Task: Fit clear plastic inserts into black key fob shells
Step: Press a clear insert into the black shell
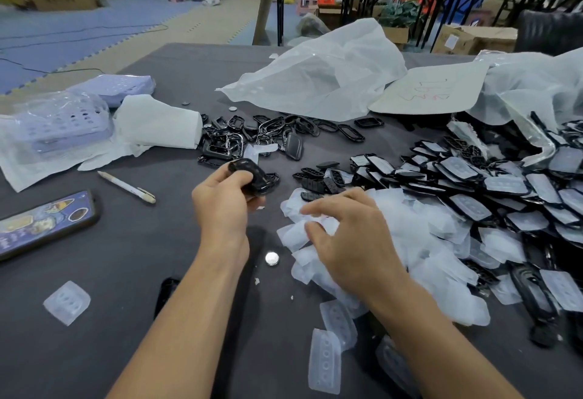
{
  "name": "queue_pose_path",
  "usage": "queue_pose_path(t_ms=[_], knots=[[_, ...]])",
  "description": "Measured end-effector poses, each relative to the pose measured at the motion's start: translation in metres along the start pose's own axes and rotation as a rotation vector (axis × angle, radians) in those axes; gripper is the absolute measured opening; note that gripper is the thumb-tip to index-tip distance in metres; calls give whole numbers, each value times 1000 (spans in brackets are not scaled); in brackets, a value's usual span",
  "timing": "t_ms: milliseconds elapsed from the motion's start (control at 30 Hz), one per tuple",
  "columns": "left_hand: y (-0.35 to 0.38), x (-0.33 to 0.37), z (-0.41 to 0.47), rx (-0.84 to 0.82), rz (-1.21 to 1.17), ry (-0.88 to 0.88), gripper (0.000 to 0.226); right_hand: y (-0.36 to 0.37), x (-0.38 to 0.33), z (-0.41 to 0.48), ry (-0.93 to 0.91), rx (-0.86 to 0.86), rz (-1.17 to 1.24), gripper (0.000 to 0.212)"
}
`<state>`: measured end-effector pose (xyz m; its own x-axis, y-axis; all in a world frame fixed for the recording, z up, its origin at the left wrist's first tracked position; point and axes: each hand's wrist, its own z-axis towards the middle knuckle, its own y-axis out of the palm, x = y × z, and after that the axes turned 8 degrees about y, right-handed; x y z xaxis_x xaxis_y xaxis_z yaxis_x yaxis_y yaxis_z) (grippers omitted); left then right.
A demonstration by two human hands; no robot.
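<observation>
**Shell held up, insert being sought**

Loose clear inserts (325, 360) are left at 6 o'clock. A black shell (252, 174) is clasped in the left grip (220, 203) at centre, raised off the desk (126, 272), prob. so its cavity is presented for fitting. The right grip (350, 241) is spread, fingers relaxed, over the insert heap (426, 241) at 4 o'clock; nothing is seen pinched. Fitted shells (504, 184) are piled at 3 o'clock, empty frames (233, 143) at 12. Red writing on a card (432, 89) at 1 o'clock can't be read.
</observation>
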<state>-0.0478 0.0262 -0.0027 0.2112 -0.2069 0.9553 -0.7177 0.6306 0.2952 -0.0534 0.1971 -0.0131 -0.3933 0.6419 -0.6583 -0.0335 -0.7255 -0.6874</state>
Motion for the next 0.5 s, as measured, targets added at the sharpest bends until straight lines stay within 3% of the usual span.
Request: queue_pose_path(t_ms=[100, 233, 400, 500], knots=[[2, -1, 1, -17, 15, -5, 38, 15, -7, -3, -113, -100, -241, 33], [3, -4, 3, -40, 59, 1, 27, 17, -6, 1, -45, -225, -272, 50], [6, -6, 2, -102, 102, 18, 24, 17, -5, -3, -47, 18, -195, 11], [9, -8, 0, -136, 156, 26, 24, 16, -3, -3, 96, 54, -14, 20]])
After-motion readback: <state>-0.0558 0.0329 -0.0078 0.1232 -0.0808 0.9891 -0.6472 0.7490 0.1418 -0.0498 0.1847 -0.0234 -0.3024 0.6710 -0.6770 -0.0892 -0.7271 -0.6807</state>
